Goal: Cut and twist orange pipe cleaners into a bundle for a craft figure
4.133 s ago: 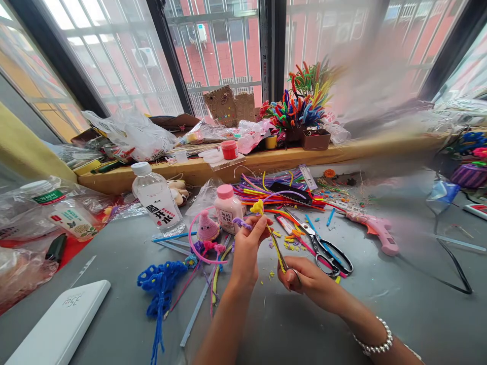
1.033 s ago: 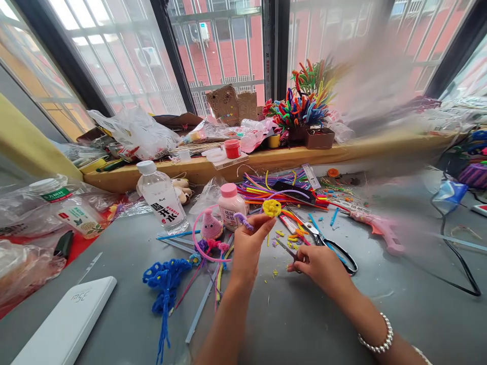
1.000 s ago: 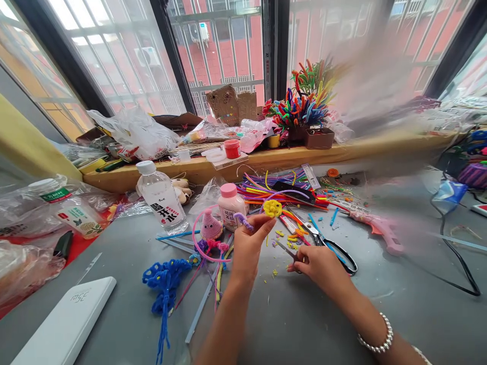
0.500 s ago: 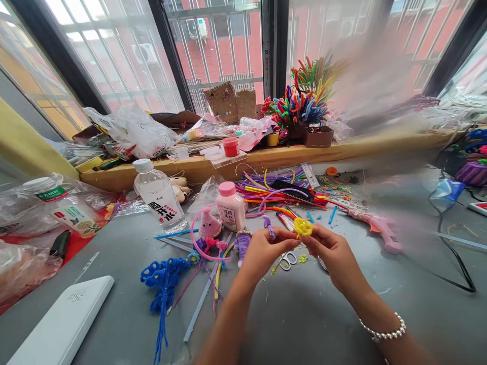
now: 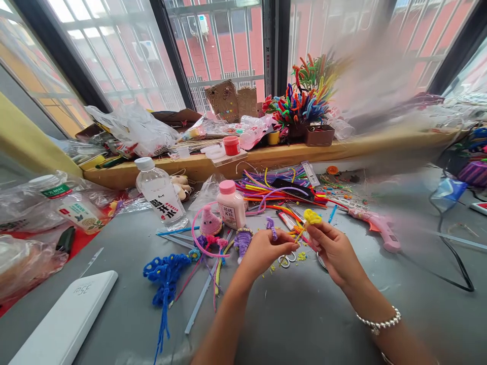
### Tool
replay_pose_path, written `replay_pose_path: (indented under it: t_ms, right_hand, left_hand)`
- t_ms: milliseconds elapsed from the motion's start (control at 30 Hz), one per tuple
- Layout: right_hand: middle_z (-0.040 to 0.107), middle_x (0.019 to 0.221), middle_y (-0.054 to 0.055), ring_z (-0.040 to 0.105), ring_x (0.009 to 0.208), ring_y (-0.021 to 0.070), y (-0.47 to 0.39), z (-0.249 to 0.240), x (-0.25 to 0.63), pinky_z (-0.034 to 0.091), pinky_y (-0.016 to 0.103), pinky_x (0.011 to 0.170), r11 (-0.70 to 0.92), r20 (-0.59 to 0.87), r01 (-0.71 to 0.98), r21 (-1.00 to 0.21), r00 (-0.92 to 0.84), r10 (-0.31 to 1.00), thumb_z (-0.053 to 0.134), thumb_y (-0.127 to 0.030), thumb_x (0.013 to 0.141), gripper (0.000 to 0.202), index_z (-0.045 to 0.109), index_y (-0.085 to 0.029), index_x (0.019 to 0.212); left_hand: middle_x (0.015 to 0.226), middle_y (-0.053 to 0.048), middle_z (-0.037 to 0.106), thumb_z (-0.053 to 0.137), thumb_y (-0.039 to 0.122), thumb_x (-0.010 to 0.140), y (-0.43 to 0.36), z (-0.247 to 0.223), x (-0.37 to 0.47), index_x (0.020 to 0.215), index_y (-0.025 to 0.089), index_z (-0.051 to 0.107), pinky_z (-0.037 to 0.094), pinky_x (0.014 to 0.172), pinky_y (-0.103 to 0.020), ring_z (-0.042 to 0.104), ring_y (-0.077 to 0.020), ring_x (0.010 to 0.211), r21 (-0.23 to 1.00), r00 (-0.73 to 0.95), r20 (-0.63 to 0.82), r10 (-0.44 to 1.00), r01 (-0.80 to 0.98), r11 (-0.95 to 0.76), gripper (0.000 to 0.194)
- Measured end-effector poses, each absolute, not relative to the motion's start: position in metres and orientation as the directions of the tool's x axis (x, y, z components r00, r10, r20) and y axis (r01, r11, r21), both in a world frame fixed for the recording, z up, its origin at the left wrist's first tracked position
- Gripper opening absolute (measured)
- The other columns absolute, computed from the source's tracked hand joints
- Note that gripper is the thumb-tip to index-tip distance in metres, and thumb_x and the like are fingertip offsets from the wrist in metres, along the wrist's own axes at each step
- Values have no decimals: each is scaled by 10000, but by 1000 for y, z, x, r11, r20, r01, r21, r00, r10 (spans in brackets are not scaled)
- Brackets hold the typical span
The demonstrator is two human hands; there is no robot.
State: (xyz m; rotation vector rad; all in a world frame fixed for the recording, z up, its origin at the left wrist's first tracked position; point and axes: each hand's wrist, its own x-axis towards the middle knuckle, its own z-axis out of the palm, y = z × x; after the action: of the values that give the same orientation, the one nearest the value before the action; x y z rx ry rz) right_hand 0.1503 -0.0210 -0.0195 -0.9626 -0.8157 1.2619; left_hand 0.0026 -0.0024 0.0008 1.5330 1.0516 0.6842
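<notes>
My right hand [image 5: 330, 249] pinches a small yellow flower-like piece [image 5: 312, 217] between thumb and fingertips. A thin yellow stem [image 5: 300, 234] runs from that piece down to my left hand [image 5: 264, 253], whose thumb and forefinger close on its end. A purple fuzzy ring [image 5: 271, 228] is on a finger of my left hand. Under the hands lie small scissors [image 5: 286, 260] and yellow scraps [image 5: 302, 256]. Just left of my left hand is a purple crocheted figure [image 5: 242, 243], next to a pink crocheted cone [image 5: 210, 222].
A pink glue gun [image 5: 380, 230] lies at the right with its black cord. Behind the hands are colourful pipe cleaners [image 5: 262, 190], a pink bottle [image 5: 231, 205] and a water bottle [image 5: 162, 195]. Blue crocheted work [image 5: 165, 279] and a white power bank [image 5: 68, 319] are at the left.
The hands have moved slightly apart. The yellow piece has shifted right and up and tipped over in my right hand, and its stem now shows between the hands.
</notes>
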Motion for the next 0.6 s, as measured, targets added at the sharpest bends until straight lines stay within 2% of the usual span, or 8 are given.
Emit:
replay_pose_path:
  t_ms: [100, 200, 300, 367, 433, 500, 600]
  right_hand:
    - [465, 562, -43, 324, 495, 58, -20, -21, 151, 273, 194, 463, 8, -32, -333, -943, 117, 993, 722, -352, 565, 220, 633, -176, 662]
    - [455, 562, -39, 326, 505, 62, -22, -21, 151, 272, 196, 470, -47, -49, -209, -977, 4, 999, 691, -362, 607, 214, 637, -169, 682]
    - [416, 529, -42, 322, 499, 69, -24, -18, 150, 273, 199, 472, -61, -53, -111, -992, -76, 996, 641, -384, 654, 217, 631, -169, 678]
    - [415, 529, -39, 327, 503, 75, -26, -16, 150, 282, 203, 478, -58, -50, -72, -996, -99, 994, 622, -392, 664, 223, 626, -170, 675]
    - [416, 533, -38, 331, 507, 80, -27, -15, 149, 288, 205, 485, -54, -49, -44, -998, -120, 992, 606, -403, 672, 232, 618, -172, 672]
    - [427, 547, -35, 337, 514, 83, -28, -15, 148, 292, 207, 495, -57, -55, -12, -998, -149, 987, 594, -413, 678, 240, 606, -174, 663]
    - [456, 583, -28, 353, 530, 89, -28, -16, 147, 302, 211, 511, -53, -60, 40, -998, -193, 979, 589, -425, 675, 249, 584, -178, 644]
  left_hand:
    - [607, -14, 609, 584, 288, 632, -2, 4, -4, 684, 131, 644, 385, 556, -220, 522, -111, 575, 908, 438, -141, 888, 415, -60, 176]
    - [558, 4, 593, 582, 281, 627, -5, 19, -20, 652, 148, 647, 371, 523, -218, 502, -106, 539, 809, 395, -142, 908, 575, -124, 150]
    - [614, -9, 618, 574, 293, 638, -9, 41, -45, 660, 153, 636, 403, 567, -224, 531, -111, 582, 828, 323, -90, 942, 550, -109, 155]
    - [635, -16, 620, 581, 343, 634, -11, 52, -66, 656, 156, 620, 414, 585, -234, 539, -118, 601, 853, 193, 22, 981, 508, -119, 192]
    - [635, -15, 618, 591, 387, 614, -14, 58, -89, 640, 165, 592, 423, 606, -249, 547, -131, 615, 854, -10, 130, 991, 509, -107, 224]
    - [641, -20, 622, 581, 407, 613, -17, 58, -111, 633, 174, 588, 422, 629, -265, 561, -155, 651, 781, -128, 139, 982, 623, -29, 234]
    - [639, -36, 633, 557, 383, 616, -22, 49, -137, 639, 181, 609, 410, 600, -300, 572, -201, 638, 546, -294, 15, 956, 803, 238, 210]
